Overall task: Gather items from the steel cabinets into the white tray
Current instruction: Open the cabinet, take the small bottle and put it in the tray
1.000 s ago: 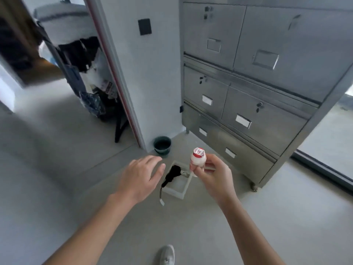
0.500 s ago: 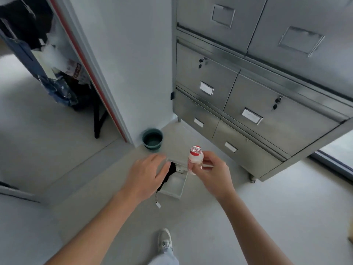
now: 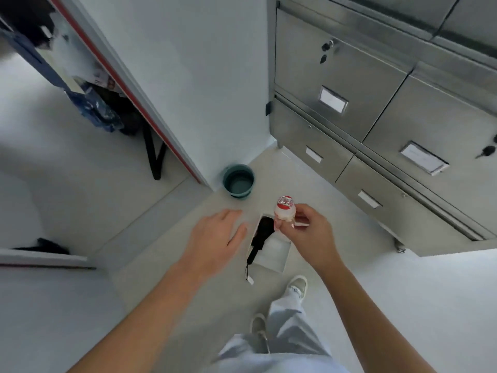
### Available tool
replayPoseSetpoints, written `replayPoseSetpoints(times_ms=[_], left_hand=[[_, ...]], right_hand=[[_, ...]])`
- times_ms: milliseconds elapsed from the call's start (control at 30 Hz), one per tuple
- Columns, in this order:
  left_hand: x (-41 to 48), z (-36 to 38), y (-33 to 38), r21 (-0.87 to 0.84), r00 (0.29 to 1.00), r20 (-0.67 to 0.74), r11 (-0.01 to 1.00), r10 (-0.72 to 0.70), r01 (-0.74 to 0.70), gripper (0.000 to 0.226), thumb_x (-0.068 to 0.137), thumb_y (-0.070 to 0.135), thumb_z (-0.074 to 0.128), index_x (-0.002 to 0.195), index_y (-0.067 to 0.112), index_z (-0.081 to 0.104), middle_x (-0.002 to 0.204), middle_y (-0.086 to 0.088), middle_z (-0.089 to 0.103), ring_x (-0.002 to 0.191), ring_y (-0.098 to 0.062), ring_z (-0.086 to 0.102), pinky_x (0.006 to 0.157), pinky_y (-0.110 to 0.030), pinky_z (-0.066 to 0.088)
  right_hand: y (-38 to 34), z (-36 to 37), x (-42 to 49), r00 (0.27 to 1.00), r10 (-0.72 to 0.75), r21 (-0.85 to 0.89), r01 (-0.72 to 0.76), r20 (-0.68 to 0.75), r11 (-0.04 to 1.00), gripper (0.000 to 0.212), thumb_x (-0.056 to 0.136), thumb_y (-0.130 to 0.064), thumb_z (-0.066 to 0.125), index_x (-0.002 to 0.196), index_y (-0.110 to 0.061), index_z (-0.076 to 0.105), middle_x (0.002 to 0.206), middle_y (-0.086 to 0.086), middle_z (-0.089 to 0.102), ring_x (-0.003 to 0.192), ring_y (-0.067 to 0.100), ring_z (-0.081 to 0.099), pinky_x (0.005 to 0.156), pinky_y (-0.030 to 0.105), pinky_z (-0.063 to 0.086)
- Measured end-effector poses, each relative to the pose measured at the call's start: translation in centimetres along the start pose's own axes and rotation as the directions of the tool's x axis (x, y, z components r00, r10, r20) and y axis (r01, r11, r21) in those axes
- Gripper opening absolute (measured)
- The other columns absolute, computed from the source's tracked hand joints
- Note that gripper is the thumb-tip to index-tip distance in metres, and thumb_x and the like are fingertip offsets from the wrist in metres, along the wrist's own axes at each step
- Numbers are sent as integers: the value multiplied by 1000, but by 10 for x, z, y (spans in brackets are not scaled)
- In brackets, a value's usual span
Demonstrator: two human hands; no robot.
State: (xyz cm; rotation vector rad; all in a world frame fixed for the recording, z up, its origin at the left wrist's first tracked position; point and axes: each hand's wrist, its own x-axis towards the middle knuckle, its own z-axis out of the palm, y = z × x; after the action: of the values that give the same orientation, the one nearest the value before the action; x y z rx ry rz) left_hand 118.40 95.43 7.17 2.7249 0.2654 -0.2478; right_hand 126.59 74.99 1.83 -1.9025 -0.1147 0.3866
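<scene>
- The right hand (image 3: 309, 235) grips a small white bottle (image 3: 284, 212) with a red foil cap, held upright above the white tray (image 3: 274, 251) on the floor.
- The left hand (image 3: 215, 238) hovers beside it, fingers relaxed, holding nothing.
- A black gadget (image 3: 259, 238) with a dangling cord already lies in the tray.
- The steel cabinets (image 3: 376, 103) stand shut, just beyond.
- This looks like the drop-off step; next, I'd say, the bottle needs lowering into the bare right half of the tray, clear of the gadget.

Teal bucket (image 3: 238, 181) beside wall corner (image 3: 212, 109)
</scene>
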Motion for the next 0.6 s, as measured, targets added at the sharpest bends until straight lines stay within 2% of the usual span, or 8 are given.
replayPoseSetpoints(times_ms=[100,267,400,533,600], left_hand=[[31,-6,-5,37,1000,24,999,-19,18,63,96,54,26,130,13,59,126,-3,64,110,-27,62,95,-42,46],[76,-8,-15,50,999,39,999,-4,2,48,102,43,36,133,13,57,128,-4,63,109,-29,61,95,-42,44],[106,-1,-36,76,993,104,995,53,-61,42,103,41,40,133,17,56,130,0,62,110,-26,61,94,-37,44],[145,36,-76,75,967,209,984,143,-162,41,103,39,41,133,17,57,130,0,63,111,-22,61,94,-37,44],[166,66,-101,61,937,296,975,186,-212,40,103,40,41,131,17,58,128,0,63,108,-23,62,92,-37,45]], right_hand=[[-4,5,43,1000,16,43,-16,0,999,27,80,-25,84,105,-26,73,95,-16,75,89,-1,68,79,20,57],[-10,13,98,998,61,46,-61,20,997,29,80,-29,84,107,-26,72,98,-13,75,93,5,70,88,35,59],[-4,31,122,993,121,53,-120,-14,991,27,80,-32,84,105,-30,72,96,-17,75,92,1,69,88,35,59],[43,66,136,977,206,54,-203,-56,978,25,79,-33,84,101,-33,72,92,-23,74,89,-3,69,85,31,59],[82,91,140,950,298,69,-293,-91,954,27,79,-33,84,102,-33,72,92,-22,74,89,-2,69,86,33,59]])
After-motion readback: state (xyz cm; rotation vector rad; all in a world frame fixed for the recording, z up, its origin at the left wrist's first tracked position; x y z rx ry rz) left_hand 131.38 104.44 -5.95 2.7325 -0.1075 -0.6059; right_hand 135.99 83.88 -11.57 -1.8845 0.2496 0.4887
